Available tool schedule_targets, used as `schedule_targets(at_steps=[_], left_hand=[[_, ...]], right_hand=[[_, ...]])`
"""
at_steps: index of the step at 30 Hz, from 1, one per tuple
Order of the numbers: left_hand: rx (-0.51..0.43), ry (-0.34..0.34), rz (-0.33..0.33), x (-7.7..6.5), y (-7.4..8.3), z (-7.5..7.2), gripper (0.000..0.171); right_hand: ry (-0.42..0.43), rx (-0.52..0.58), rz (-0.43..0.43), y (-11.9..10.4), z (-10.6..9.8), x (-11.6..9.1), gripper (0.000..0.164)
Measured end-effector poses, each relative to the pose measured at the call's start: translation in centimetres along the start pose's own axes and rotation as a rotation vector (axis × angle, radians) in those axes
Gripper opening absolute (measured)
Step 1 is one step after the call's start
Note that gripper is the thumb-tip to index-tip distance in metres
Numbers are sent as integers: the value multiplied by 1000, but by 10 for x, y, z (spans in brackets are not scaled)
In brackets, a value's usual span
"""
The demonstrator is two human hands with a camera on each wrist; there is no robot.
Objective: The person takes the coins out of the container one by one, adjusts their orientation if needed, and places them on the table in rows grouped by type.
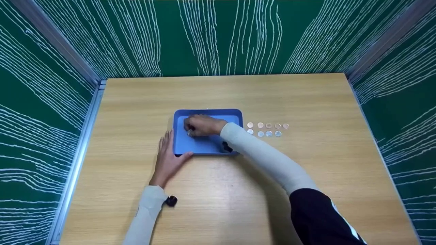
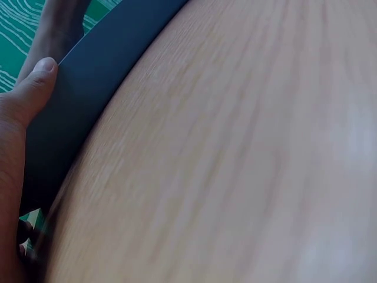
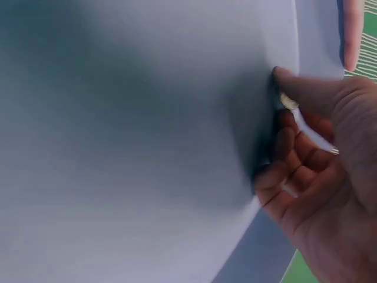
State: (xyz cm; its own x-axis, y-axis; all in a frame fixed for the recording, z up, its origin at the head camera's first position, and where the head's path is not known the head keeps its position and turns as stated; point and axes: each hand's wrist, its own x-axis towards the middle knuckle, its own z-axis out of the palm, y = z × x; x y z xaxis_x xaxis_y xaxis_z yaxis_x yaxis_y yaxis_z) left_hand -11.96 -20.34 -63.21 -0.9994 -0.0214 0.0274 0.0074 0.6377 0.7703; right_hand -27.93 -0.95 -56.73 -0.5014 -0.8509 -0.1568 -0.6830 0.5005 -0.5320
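Observation:
A blue rectangular tray (image 1: 204, 149) lies on the wooden table. My left hand (image 1: 168, 160) rests against its near left corner, fingers straight along the left wall and thumb at the front rim. In the left wrist view the thumb (image 2: 41, 76) presses on the tray's outer wall. My right hand (image 1: 204, 125) is inside the tray, low over its floor, fingers curled and fingertips right at the bottom. A small shiny coin (image 1: 189, 133) shows at those fingertips. The right wrist view has the coin (image 3: 288, 101) between thumb and index finger, partly hidden.
Just right of the tray, several coins lie in two rows, a copper-looking row (image 1: 268, 125) behind a silvery row (image 1: 269, 134). The right forearm crosses the tray's right wall. Green panels with white lines (image 1: 218, 37) surround the table (image 1: 218, 204).

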Motion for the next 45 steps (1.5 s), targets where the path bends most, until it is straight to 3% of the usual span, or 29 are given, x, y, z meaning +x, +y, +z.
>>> schedule_targets(at_steps=[10, 22, 27, 35, 45], left_hand=[[5, 0, 5, -1, 0, 0, 122], [20, 14, 32, -1, -1, 0, 124], [18, 5, 11, -1, -1, 0, 124], [15, -7, -9, -2, 1, 0, 124], [23, 6, 26, -1, -1, 0, 124]], right_hand=[[18, 93, -61, 4, 3, -5, 13], [53, 365, -90, -2, 1, -25, 14], [48, 443, -84, -2, -1, -39, 15], [106, 581, -68, 0, -2, -66, 18], [156, 676, -33, 8, -10, -105, 20]])
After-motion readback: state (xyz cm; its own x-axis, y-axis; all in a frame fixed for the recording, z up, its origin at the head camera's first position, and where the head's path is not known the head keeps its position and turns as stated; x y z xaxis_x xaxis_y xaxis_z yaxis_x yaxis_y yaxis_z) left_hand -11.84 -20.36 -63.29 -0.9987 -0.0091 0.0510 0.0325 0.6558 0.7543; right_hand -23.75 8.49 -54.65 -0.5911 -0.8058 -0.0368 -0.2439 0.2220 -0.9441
